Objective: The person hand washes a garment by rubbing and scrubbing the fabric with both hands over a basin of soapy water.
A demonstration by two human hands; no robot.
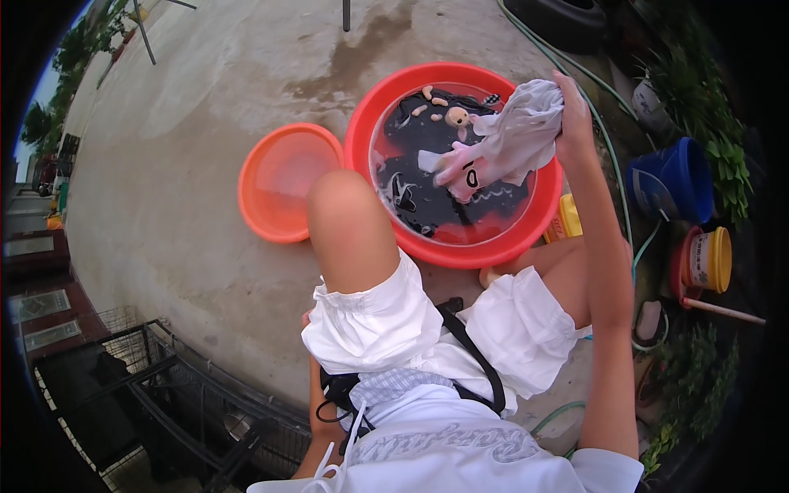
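Observation:
My right hand (573,117) grips a bunched, wet white garment (524,126) over the right side of a large red plastic basin (359,160). Its lower end is pink with a black print and hangs down to the water. Dark cloth (419,148) lies soaking in the basin, with some suds at the left. A small beige plush toy (457,116) shows at the surface near the far side, with several beige pieces beside it. Only a bit of my left hand (306,318) shows at the hem of my white shorts (370,326); the rest is hidden behind my thigh.
A smaller orange basin (271,228) holding water stands left of the red one. To the right are a green hose (607,142), a blue bucket (669,179), a yellow tub (718,259) and plants (727,166). A black metal cage (203,400) stands at the lower left.

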